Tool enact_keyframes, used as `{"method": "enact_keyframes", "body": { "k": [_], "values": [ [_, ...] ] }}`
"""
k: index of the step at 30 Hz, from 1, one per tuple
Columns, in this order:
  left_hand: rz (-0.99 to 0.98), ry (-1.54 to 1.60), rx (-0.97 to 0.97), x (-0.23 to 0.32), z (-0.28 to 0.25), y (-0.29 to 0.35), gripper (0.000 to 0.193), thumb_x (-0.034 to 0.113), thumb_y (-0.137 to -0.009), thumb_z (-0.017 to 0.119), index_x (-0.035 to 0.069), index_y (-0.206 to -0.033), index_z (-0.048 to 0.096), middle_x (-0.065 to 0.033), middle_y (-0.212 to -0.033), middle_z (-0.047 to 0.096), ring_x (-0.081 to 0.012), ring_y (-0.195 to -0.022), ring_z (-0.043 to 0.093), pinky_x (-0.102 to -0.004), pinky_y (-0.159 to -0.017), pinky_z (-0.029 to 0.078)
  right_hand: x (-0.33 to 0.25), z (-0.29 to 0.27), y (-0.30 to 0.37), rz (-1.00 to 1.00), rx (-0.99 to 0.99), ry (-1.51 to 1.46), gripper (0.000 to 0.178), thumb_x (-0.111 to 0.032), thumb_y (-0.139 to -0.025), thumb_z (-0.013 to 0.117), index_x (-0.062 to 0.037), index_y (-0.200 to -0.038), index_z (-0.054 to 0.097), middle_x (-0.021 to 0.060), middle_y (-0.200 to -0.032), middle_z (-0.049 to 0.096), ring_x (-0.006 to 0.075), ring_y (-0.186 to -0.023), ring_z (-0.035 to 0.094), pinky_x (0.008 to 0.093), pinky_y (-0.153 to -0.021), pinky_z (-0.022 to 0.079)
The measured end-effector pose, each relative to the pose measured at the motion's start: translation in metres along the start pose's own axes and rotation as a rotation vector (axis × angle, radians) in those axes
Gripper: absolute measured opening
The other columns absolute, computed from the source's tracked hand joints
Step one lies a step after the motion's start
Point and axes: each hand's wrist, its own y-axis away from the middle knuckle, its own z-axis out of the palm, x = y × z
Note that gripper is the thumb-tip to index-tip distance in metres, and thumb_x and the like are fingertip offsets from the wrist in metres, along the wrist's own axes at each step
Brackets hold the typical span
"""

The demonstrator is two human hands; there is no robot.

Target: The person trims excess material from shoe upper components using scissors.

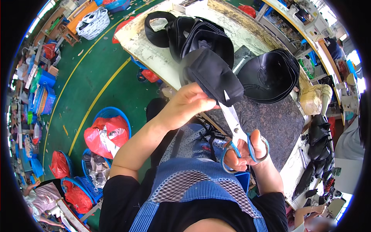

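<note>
My left hand [189, 105] pinches the lower edge of a black leather-look shoe upper [216, 75], holding it raised above the work table. In my right hand [247, 150] is a pair of scissors [233, 119] with blue-wrapped handles, my fingers and thumb through the loops. Its blades point up and away, slightly parted, at the near edge of the shoe upper. One blade tip shows in front of the black material. Behind lies a stack of black shoe uppers [195, 33]. Another nested stack of shoe uppers [266, 77] sits to the right on the table.
A dark stone slab [266, 120] lies on the pale worktable [135, 36]. Along the right edge hang black pieces [319, 137]. Blue baskets with red bags [102, 133] stand on the green floor at left. Other people [44, 197] sit at lower left and lower right.
</note>
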Motion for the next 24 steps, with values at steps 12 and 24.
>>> {"method": "enact_keyframes", "body": {
  "k": [12,24],
  "values": [
    [0.036,-0.098,-0.201,-0.023,-0.002,0.009,0.028,-0.002,-0.090,0.054,-0.002,-0.118,0.055,-0.0057,-0.114,0.059,-0.0133,-0.106,0.055,-0.0315,-0.095,0.043,-0.008,0.007,-0.006,0.073,0.046,0.062,0.088,-0.080,-0.082,0.028,0.0038,-0.083,0.057,-0.0006,-0.057,0.042,0.0100,-0.049,0.044,0.0218,-0.048,0.036],
    [0.027,-0.304,-0.202,-0.027,0.002,0.013,0.020,0.004,-0.089,0.058,-0.001,-0.108,0.059,-0.0065,-0.105,0.061,-0.0135,-0.097,0.060,-0.0307,-0.086,0.049,-0.009,0.025,-0.020,0.004,0.121,0.108,0.083,-0.079,-0.082,0.029,-0.0003,-0.075,0.053,-0.0040,-0.055,0.036,0.0057,-0.046,0.039,0.0190,-0.041,0.028]
  ]
}}
